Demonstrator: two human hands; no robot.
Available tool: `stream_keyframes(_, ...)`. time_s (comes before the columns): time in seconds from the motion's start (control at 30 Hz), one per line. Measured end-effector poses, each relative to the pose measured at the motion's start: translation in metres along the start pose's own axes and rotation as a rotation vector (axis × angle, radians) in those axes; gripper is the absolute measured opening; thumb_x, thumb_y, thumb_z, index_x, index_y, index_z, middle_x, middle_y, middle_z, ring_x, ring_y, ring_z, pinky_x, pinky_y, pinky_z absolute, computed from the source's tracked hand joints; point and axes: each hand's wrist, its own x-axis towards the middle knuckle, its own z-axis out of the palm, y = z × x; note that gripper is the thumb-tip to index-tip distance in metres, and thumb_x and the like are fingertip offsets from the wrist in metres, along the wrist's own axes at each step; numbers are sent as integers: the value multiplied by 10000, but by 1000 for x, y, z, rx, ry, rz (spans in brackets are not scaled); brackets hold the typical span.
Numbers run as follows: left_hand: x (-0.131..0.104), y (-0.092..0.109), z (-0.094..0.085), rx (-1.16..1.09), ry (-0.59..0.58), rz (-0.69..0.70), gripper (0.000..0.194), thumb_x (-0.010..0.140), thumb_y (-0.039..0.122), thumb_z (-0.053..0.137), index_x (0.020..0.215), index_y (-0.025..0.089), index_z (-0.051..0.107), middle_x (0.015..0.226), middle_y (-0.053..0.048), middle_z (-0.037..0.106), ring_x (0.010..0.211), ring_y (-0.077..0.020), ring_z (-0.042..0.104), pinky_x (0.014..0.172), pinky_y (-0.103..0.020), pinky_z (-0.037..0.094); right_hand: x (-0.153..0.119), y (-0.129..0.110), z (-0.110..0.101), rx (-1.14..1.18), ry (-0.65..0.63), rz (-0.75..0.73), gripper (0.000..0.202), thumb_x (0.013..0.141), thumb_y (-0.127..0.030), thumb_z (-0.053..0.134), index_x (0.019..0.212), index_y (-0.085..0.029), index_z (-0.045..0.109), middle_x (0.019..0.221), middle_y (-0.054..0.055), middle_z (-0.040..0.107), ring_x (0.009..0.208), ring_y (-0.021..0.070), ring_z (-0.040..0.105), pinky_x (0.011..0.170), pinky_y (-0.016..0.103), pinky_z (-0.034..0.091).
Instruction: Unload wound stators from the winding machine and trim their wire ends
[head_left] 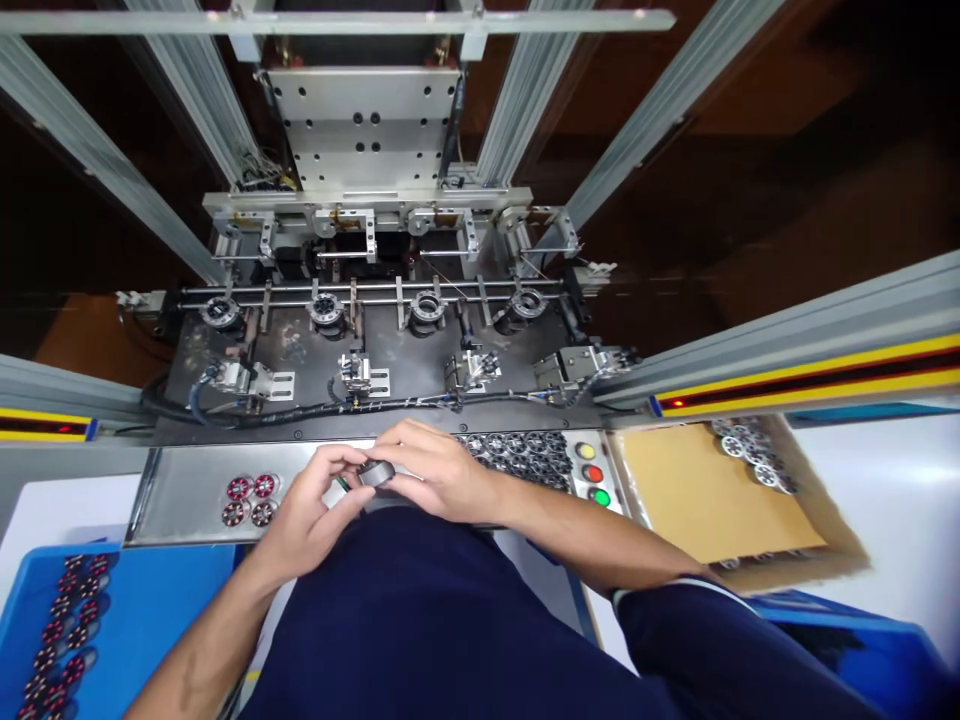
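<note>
L hand (pixel 319 505) & R hand (pixel 435 470) v. close tog., fingers (pixel 341 457) bent, forearms (pixel 217 620) angled in.

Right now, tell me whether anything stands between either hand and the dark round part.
Nothing visible does: the left hand and right hand both have fingers on the part. The sides their fingers cover are hidden.

A dark navy top (pixel 435 620) fills six o'clock; between four and five o'clock its right sleeve (pixel 705 645) is short, edged with pale trim (pixel 720 589) (a thin, whitish line).
</note>
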Motion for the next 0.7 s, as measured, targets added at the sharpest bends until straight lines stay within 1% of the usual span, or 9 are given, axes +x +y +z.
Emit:
stream_keyframes(0.1, -7, 17, 9, -109, 129, 11, 336, 930, 516, 546, 1087, 224, 488, 843, -32, 700, 744, -174, 714, 669, -293, 587, 5, -17, 9, 37, 186, 15, 215, 951, -236, 552, 1126, -240, 677, 905, 86, 721, 833, 206, 676, 770, 360, 598)
stream_keyframes(0.13, -10, 20, 13, -131, 172, 13, 356, 923, 535, 549, 1081, 223, 484, 815, -27, 704, 698, -170, 715, 641, -287, 588, 5, -21, 10, 41, 211, 32, 213, 946, -243, 552, 1114, -240, 683, 895, 89, 722, 826, 210, 676, 763, 369, 596)
stream_keyframes(0.2, -15, 23, 21, -150, 257, 12, 356, 914, 523, 575, 1075, 213, 504, 795, -27, 717, 658, -162, 715, 616, -275, 588, 4, -27, 10, 69, 186, 55, 226, 932, -264, 569, 1125, -238, 684, 922, 101, 723, 858, 221, 676, 789, 391, 591)
stream_keyframes(0.3, -25, 25, 22, -130, 356, 1, 302, 888, 414, 662, 1092, 202, 593, 872, -39, 752, 747, -165, 732, 668, -265, 596, 4, -28, -2, 207, 48, 23, 319, 882, -313, 666, 1186, -215, 664, 1132, 147, 686, 1060, 243, 647, 938, 437, 550)
stream_keyframes(0.37, -32, 26, 18, -69, 379, 9, 293, 854, 326, 718, 1119, 214, 658, 956, -41, 767, 830, -169, 733, 754, -277, 599, 9, -28, -15, 342, -39, 5, 303, 883, -304, 674, 1166, -196, 678, 1275, 167, 622, 1185, 246, 604, 1016, 449, 507)
stream_keyframes(0.43, -37, 27, 13, 61, 372, 69, 323, 838, 256, 734, 1157, 237, 689, 1049, -43, 767, 904, -181, 729, 852, -311, 591, 17, -28, -26, 465, -124, 31, 195, 923, -254, 619, 1071, -176, 718, 1330, 167, 596, 1223, 232, 595, 1045, 439, 486)
stream_keyframes(0.53, -40, 30, 8, 281, 338, 220, 383, 852, 185, 705, 1225, 267, 675, 1144, -48, 754, 1021, -215, 714, 931, -367, 581, 29, -27, -36, 581, -271, 116, 167, 943, -199, 587, 937, -152, 748, 1328, 154, 618, 1217, 214, 613, 1065, 415, 466)
stream_keyframes(0.63, -39, 34, 5, 360, 290, 314, 453, 862, 143, 678, 1287, 294, 641, 1186, -56, 735, 1059, -230, 707, 912, -375, 597, 36, -24, -39, 671, -445, 211, 145, 931, -154, 603, 935, -148, 748, 1371, 130, 609, 1260, 206, 594, 1081, 380, 442)
stream_keyframes(0.7, -38, 36, 5, 371, 248, 350, 501, 866, 117, 663, 1323, 315, 613, 1214, -58, 718, 1083, -233, 702, 914, -372, 597, 38, -22, -38, 703, -548, 223, 145, 929, -128, 599, 956, -138, 742, 1403, 125, 590, 1298, 203, 566, 1093, 349, 422)
